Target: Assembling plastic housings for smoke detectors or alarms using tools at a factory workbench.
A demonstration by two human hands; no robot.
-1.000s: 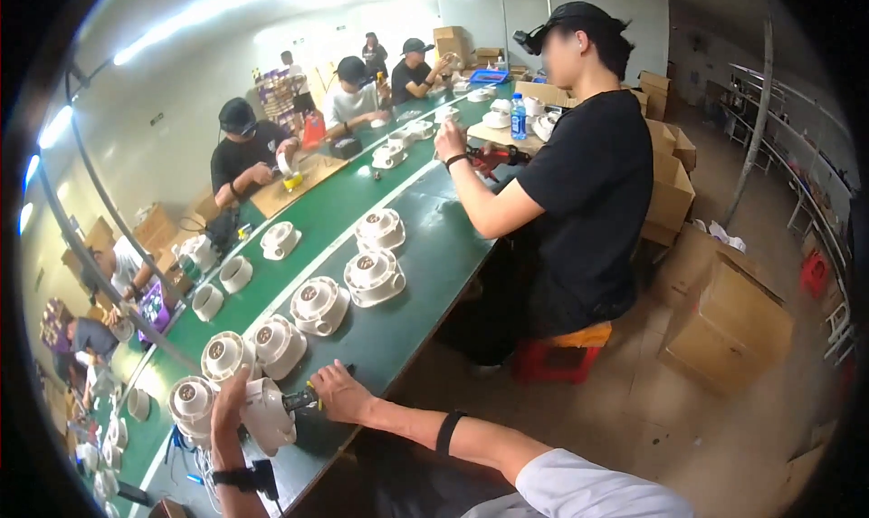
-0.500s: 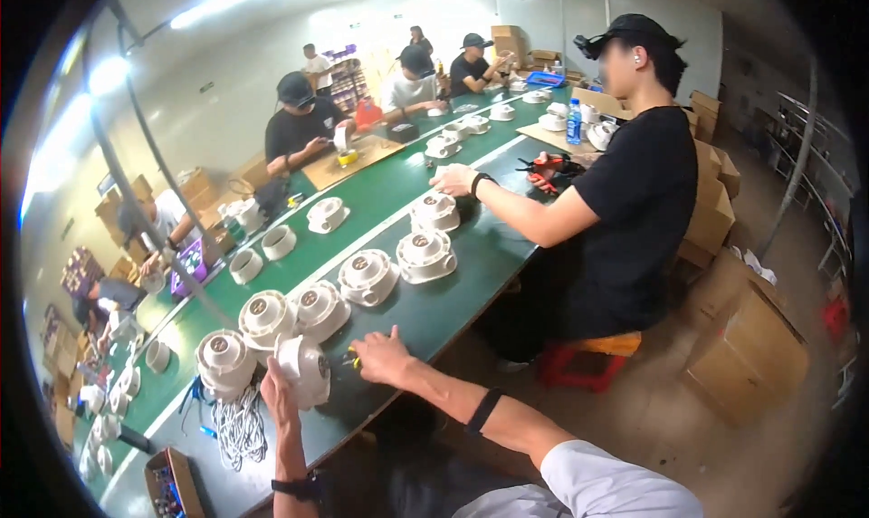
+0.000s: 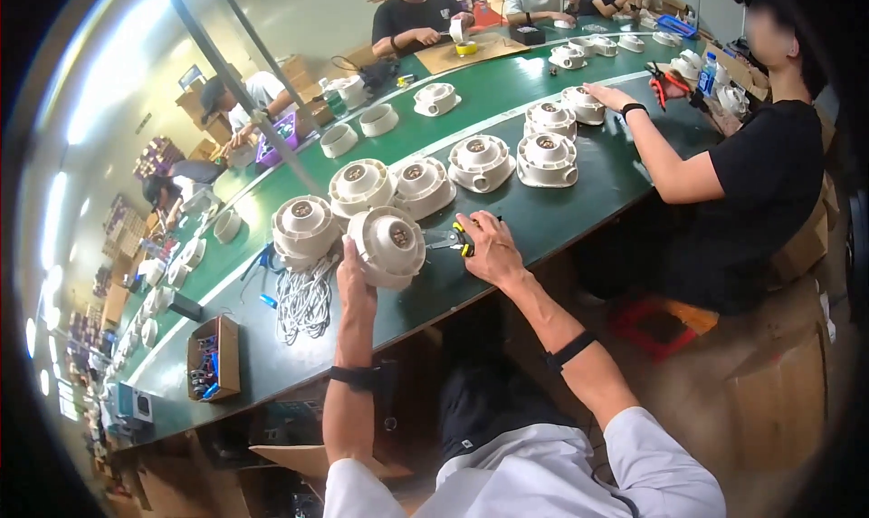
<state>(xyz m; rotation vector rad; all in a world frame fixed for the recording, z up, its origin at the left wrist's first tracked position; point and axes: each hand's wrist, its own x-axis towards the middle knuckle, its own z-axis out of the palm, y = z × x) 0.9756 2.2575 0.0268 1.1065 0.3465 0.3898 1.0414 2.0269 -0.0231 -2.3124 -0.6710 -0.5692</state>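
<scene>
A white round plastic housing (image 3: 387, 251) with a stepped dome and a metal-fitted centre is in the grip of my left hand (image 3: 355, 287), its front tilted to the right. My right hand (image 3: 496, 254) is closed round the yellow-and-black handles of a pair of pliers (image 3: 444, 240). The pliers' jaws reach to the right side of the housing; whether they touch it I cannot tell. Several similar white housings stand on the green table just beyond my hands, among them one housing (image 3: 303, 228) at the left and another housing (image 3: 482, 163) behind the pliers.
A bundle of white cord (image 3: 305, 302) lies left of my left hand. Nearer the front edge stands a cardboard box (image 3: 214, 359) of small parts. A co-worker (image 3: 751, 183) at my right reaches over the table (image 3: 579, 215), holding red-handled pliers (image 3: 668, 85). Other people sit across.
My view has swung left and downward. The housing has turned its domed face more toward me, and the pliers' jaws, hidden before, now show beside it. The co-worker's hand has moved onto a housing.
</scene>
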